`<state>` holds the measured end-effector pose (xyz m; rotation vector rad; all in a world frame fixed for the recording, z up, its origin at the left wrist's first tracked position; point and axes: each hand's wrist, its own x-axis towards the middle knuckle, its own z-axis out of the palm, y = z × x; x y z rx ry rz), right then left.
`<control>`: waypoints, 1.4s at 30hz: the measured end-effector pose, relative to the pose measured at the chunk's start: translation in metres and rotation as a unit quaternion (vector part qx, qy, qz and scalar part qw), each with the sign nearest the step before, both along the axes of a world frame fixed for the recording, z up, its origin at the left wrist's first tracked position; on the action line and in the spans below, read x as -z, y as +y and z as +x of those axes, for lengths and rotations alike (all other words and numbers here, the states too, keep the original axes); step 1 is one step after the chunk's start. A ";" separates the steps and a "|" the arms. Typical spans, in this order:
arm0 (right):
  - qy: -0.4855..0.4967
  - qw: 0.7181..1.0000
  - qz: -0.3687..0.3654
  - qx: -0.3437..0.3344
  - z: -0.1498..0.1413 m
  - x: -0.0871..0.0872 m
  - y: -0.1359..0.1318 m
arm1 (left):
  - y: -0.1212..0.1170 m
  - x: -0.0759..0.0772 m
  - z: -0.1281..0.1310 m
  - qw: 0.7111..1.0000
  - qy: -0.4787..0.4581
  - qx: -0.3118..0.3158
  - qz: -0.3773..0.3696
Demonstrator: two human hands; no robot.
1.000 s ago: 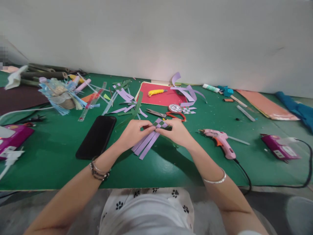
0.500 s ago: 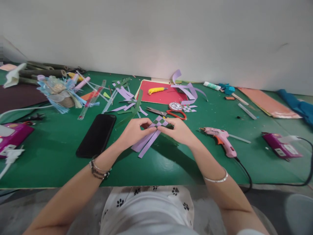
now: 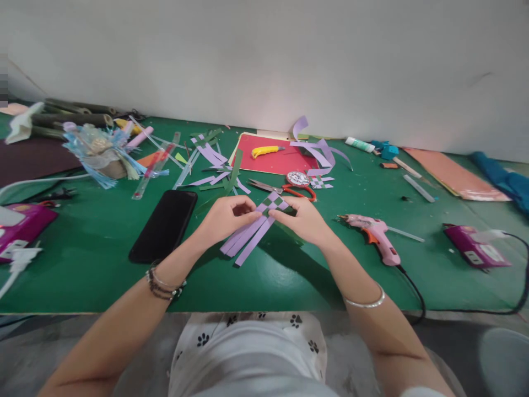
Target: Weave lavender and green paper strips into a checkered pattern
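Between my two hands is a woven piece of purple and green paper strips (image 3: pixel 273 203), checkered at its top, with loose purple tails slanting down to the left. My left hand (image 3: pixel 227 219) pinches its left edge between thumb and fingers. On the other side, my right hand (image 3: pixel 301 218) grips the right edge, thumb on top and fingers mostly hidden behind. Green strip ends show faintly under my right hand. Just beyond the hands lie orange-handled scissors (image 3: pixel 298 191) and a round patterned disc (image 3: pixel 297 178).
A black phone (image 3: pixel 164 226) lies left of my hands. To the right are a pink glue gun (image 3: pixel 375 234) and a purple power strip (image 3: pixel 475 245). Behind, a yellow cutter (image 3: pixel 265 150) rests on red paper (image 3: pixel 248 164), near loose purple strips (image 3: pixel 320 153).
The woven piece has shifted slightly, and its purple tails are more spread. My left thumb has slid a little left, away from my right thumb.
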<state>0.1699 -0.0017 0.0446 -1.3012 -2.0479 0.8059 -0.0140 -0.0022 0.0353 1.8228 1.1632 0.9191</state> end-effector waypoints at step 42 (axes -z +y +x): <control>0.027 1.000 0.003 0.008 -0.004 0.003 -0.002 | -0.004 -0.001 0.003 0.992 0.051 0.017 0.112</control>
